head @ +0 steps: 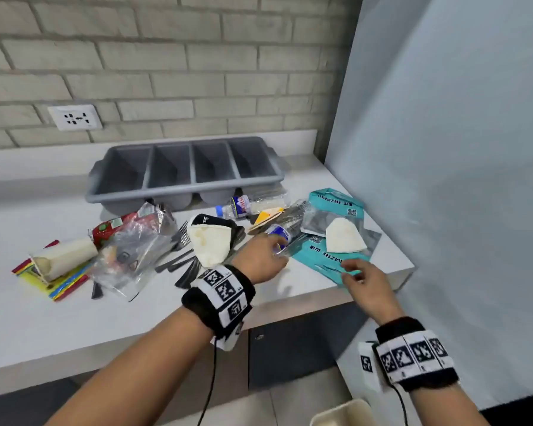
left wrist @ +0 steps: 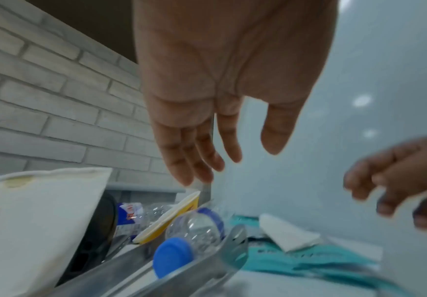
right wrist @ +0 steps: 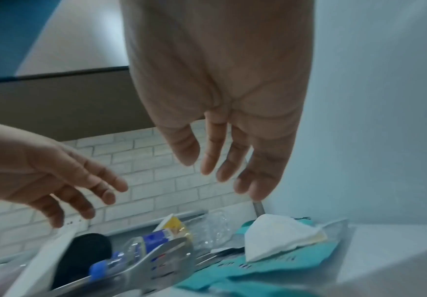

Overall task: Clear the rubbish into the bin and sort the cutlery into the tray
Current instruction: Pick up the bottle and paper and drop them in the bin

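I had my left hand [head: 260, 259] reaching over the white counter [head: 59, 321] with its fingers [left wrist: 189, 152] spread and nearly straight, holding nothing, just above the small clear plastic bottle with a blue cap [left wrist: 182, 241] near the counter's right edge. My right hand [head: 363, 284] hovered near the front right corner over the teal printed plastic mailer bag [head: 320, 259], fingers loose and empty. A flat metal utensil handle [left wrist: 199, 267] lay beside the bottle; motion blur kept me from telling which piece of cutlery it was. The grey four-compartment plastic cutlery tray [head: 185, 192] sat along the counter's back edge. Dark-handled forks and knives [head: 179, 256] lay mid-counter, under a cream folded face mask [head: 210, 241]. A second white mask [head: 345, 238] rested on the mailer bag.
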A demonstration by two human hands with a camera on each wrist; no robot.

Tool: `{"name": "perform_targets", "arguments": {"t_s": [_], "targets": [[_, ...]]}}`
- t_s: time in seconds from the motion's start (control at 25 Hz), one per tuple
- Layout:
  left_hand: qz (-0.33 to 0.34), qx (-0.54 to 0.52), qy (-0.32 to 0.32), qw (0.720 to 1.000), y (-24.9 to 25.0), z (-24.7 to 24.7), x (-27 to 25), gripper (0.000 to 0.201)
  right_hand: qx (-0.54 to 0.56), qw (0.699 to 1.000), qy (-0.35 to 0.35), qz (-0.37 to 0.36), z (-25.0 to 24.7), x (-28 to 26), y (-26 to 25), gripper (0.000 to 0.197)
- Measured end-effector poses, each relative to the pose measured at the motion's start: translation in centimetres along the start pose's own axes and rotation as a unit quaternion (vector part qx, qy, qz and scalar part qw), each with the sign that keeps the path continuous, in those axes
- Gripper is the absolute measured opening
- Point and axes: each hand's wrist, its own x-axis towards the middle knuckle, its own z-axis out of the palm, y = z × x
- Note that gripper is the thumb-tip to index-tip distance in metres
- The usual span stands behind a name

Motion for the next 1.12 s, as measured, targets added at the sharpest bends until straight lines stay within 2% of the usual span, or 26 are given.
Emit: {"name": "perform_targets", "arguments": {"t_s": [0.12, 0.24, 0.32, 0.44, 0.56, 0.68, 0.88, 1.0, 1.12], "targets": [[-0.078, 0.003, 0.052, 0.996, -0.4, 0.8, 3.6, 0.049, -0.051, 0.998, 0.043, 0.015, -1.3, 4.8, 0.3, 0.025], [-0.131, 0.037, 0.049, 0.990, -1.1, 2.2, 5.8, 0.052, -0.122, 0.991, 0.023, 0.053, -1.6, 9.0, 1.3, 0.034], [-0.143, 0.061, 0.052, 0.986, -1.4, 2.9, 6.6, 0.057, -0.158, 0.985, -0.003, 0.068, -1.4, 11.1, 2.6, 0.042], [-0.161, 0.068, 0.047, 0.983, -1.8, 3.5, 7.9, 0.064, -0.169, 0.979, -0.028, 0.114, -1.0, 13.3, 3.9, 0.067], [-0.174, 0.048, 0.049, 0.982, -1.8, 3.5, 8.4, 0.062, -0.173, 0.974, -0.022, 0.147, -0.3, 14.6, 4.7, 0.084], [-0.160, 0.037, 0.070, 0.984, -1.8, 3.3, 8.4, 0.068, -0.138, 0.977, 0.005, 0.164, -0.1, 15.3, 5.4, 0.078], [-0.109, -0.034, 0.159, 0.981, -1.4, 2.0, 6.3, 0.064, -0.043, 0.991, 0.015, 0.124, -0.7, 14.6, 5.2, 0.045], [-0.072, -0.091, 0.204, 0.972, -0.9, 1.8, 4.4, 0.061, 0.010, 0.994, 0.039, 0.102, -1.2, 11.9, 4.3, 0.040], [-0.026, -0.137, 0.189, 0.972, 0.6, 2.4, 2.1, 0.060, 0.078, 0.989, 0.089, 0.087, -1.6, 7.6, 4.0, 0.034]]}}
